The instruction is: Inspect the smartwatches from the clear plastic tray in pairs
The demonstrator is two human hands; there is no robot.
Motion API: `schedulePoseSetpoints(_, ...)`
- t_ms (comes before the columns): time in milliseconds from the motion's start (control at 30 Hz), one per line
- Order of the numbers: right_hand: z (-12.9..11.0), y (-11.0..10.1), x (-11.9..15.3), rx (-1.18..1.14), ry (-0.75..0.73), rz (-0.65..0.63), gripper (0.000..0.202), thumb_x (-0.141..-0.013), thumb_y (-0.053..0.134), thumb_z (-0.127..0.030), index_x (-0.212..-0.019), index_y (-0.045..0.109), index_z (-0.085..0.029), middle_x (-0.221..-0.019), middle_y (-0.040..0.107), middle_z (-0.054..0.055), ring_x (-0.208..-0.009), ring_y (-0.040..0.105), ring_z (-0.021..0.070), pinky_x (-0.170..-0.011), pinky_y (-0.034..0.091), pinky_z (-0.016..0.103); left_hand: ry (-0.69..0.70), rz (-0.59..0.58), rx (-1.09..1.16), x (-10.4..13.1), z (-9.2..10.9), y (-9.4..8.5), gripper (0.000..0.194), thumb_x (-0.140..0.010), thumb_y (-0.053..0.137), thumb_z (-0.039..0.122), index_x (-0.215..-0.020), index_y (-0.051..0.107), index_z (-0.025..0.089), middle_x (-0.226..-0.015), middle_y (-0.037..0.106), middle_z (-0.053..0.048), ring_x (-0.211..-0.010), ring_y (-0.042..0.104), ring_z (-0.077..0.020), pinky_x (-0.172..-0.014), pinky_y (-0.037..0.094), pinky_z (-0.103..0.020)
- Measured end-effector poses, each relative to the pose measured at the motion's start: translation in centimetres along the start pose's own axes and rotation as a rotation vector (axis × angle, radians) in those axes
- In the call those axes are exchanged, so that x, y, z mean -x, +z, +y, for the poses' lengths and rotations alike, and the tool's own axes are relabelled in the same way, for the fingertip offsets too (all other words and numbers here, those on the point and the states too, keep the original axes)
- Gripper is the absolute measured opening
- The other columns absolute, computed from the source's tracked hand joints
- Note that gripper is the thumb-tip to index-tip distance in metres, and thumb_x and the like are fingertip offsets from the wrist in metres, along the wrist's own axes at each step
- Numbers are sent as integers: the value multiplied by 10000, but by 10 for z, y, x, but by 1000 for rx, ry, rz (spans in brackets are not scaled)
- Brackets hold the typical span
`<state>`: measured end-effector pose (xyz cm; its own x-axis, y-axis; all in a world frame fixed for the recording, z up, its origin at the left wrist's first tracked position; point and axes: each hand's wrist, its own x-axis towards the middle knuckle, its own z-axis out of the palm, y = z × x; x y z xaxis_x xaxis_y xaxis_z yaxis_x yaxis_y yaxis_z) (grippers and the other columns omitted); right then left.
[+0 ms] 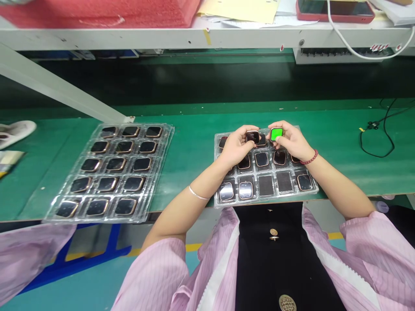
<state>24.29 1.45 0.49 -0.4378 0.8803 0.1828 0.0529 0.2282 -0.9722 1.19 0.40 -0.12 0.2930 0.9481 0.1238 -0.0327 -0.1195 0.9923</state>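
My left hand (238,144) is closed on a smartwatch (252,137) with a dark screen, thumb at its lower edge. In my right hand (292,140) is another smartwatch (276,134), its screen lit bright green, with the thumb on its lower corner. Both are held just above the far part of a clear plastic tray (266,199). Strapless smartwatches lie in the tray's pockets, most with dark faces, such as one watch (262,159) in the middle row. Two pockets in the near row hold no watch. My hands hide part of the far row.
Left of me lies a stack of clear trays (168,142) filled with dark-screened watches. A black cable (376,153) rests on the green bench (191,164) at right. Overhead, a white shelf (155,39) carries papers and a red-cased phone (335,11); its slanted post (65,84) stands at left.
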Motion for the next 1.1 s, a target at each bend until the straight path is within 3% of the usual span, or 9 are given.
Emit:
schedulePoseSetpoints(100,1,0,0,16,16,32,351,-870,636,-249,-1214,588,-196,-1022,722,52,-735,673,139,-661,602,271,-1,1,-4,1,1,1,434,-749,638,117,-1182,642,151,-1081,748,-72,-995,724,-177,-886,596,-314)
schedulePoseSetpoints(233,-1,3,1,40,2,0,455,-805,677,-226,-1253,604,-205,-1142,713,74,-910,716,191,-767,626,309,-1,19,-18,1,3,1,375,-774,680,175,-1146,649,152,-1041,750,-71,-960,726,-179,-833,590,-298)
schedulePoseSetpoints(333,-3,4,2,37,26,-33,416,-858,645,-263,-1270,618,-206,-1146,724,76,-876,718,180,-744,630,310,-7,29,-12,1,4,1,351,-778,671,183,-1127,651,156,-1006,750,-67,-924,726,-180,-794,591,-297)
schedulePoseSetpoints(433,-4,3,2,18,37,-29,425,-863,635,-265,-1282,615,-197,-1134,737,76,-831,715,164,-716,631,299,-11,43,-12,0,5,1,409,-753,658,143,-1161,646,155,-1034,753,-70,-967,730,-183,-850,592,-307)
schedulePoseSetpoints(667,-2,2,1,21,20,-21,568,-779,647,-193,-1341,565,-200,-1205,733,92,-932,730,199,-798,637,340,-11,27,-4,0,3,-1,550,-728,655,131,-1274,595,165,-1106,737,-76,-1050,722,-188,-946,577,-328)
schedulePoseSetpoints(900,1,2,1,2,13,-24,595,-819,739,-211,-1380,540,-233,-1230,716,94,-1058,714,232,-831,632,340,-9,21,19,-1,-1,-2,599,-730,700,179,-1315,571,185,-1119,738,-82,-1088,718,-206,-970,577,-350)
schedulePoseSetpoints(1100,-3,-8,0,-341,123,-16,745,-773,863,-237,-1428,511,-280,-1248,697,47,-814,688,131,-716,641,259,-96,-19,192,-6,-1,-12,770,-734,828,278,-1443,531,233,-1141,730,-91,-858,738,-178,-722,594,-290)
